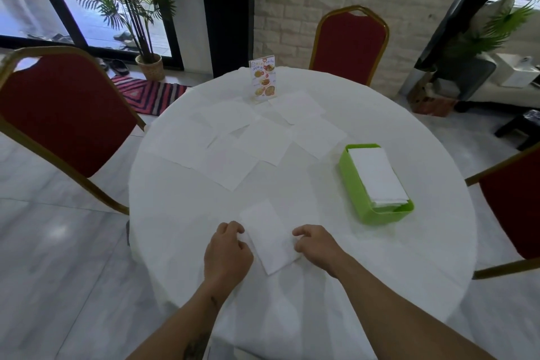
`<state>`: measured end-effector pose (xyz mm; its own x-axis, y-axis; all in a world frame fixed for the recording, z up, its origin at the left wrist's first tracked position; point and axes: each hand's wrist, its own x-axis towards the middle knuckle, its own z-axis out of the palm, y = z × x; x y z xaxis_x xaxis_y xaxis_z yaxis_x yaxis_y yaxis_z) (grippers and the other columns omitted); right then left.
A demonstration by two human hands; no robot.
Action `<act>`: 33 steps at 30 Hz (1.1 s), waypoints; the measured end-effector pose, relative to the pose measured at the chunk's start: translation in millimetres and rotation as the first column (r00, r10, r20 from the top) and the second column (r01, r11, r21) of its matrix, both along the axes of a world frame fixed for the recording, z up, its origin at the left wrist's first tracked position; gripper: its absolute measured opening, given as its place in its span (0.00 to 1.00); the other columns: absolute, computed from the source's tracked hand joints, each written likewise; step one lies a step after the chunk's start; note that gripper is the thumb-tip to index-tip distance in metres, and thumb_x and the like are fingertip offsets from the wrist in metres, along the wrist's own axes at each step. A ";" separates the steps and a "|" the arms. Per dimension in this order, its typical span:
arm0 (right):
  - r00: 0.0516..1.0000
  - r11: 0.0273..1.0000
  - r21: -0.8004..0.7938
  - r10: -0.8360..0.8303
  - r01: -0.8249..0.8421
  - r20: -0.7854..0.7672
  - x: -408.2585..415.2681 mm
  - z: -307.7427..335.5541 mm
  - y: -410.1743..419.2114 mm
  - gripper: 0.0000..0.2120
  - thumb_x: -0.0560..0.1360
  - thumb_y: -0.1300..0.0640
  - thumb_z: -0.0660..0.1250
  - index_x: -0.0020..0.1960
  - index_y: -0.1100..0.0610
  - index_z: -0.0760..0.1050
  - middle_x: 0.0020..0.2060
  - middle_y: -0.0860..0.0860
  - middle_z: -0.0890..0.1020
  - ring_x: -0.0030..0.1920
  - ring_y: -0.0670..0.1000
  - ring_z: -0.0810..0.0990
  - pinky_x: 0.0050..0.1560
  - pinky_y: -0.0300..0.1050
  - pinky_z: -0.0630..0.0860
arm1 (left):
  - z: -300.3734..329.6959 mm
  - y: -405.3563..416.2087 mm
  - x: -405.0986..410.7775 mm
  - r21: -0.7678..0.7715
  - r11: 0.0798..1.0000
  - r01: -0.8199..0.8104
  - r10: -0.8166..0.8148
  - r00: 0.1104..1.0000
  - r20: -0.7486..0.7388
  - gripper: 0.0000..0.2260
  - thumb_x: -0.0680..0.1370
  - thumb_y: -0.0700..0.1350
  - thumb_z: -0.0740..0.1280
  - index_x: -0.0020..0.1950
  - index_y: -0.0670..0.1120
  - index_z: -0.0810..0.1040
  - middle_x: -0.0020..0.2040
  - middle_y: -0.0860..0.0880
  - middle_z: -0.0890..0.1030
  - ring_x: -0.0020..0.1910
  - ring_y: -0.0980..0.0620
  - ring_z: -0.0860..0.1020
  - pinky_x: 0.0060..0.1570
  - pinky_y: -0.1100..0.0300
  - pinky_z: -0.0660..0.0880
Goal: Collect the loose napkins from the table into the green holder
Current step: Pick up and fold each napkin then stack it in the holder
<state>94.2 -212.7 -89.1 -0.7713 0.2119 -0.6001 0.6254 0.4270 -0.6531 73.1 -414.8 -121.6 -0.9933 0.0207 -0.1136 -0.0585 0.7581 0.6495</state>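
Note:
A folded white napkin (267, 238) lies on the white tablecloth near the table's front edge. My left hand (226, 251) pinches its left edge and my right hand (315, 245) pinches its right edge. Several loose napkins (248, 143) lie spread flat across the far half of the table, some overlapping. The green holder (355, 184) stands at the right of the table, with a stack of folded napkins (377, 175) in it.
A menu card stand (263, 79) stands upright at the far side of the round table (306, 316). Red chairs stand at the left (64, 114), at the far side (349, 44) and at the right (514, 202).

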 end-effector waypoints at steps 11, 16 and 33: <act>0.989 0.990 -0.095 -0.088 0.100 0.123 -24.8 0.6 -30.8 0.12 0.76 0.63 0.60 0.57 0.65 0.76 0.46 0.61 0.78 0.41 0.55 0.74 0.38 0.47 0.72 | -8.5 -7.7 12.4 -0.271 0.860 0.432 -0.434 0.899 0.056 0.27 0.76 0.43 0.57 0.75 0.51 0.62 0.78 0.51 0.57 0.78 0.51 0.52 0.75 0.57 0.46; 0.993 0.993 0.000 -0.117 0.117 -0.011 -20.1 -9.9 -35.9 0.12 0.73 0.62 0.61 0.51 0.64 0.80 0.45 0.58 0.84 0.42 0.54 0.78 0.42 0.45 0.73 | -3.5 -5.7 17.6 -0.244 0.857 0.454 -0.454 0.889 0.061 0.25 0.77 0.42 0.57 0.75 0.51 0.64 0.78 0.52 0.59 0.77 0.52 0.53 0.75 0.57 0.47; 0.916 0.966 0.184 -0.096 0.180 -0.390 -33.4 53.9 60.9 0.14 0.70 0.65 0.63 0.48 0.51 0.83 0.36 0.44 0.80 0.44 0.51 0.81 0.46 0.44 0.77 | 40.6 96.7 -24.4 0.032 0.936 0.351 -0.350 0.936 -0.029 0.24 0.74 0.39 0.60 0.71 0.46 0.69 0.72 0.50 0.69 0.71 0.51 0.67 0.72 0.57 0.62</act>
<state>60.8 -151.9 -35.2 -0.8838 0.4221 -0.2018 0.4152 0.5086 -0.7543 48.6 -318.2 -81.0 -0.9247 0.3714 -0.0838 0.2215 0.7037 0.6751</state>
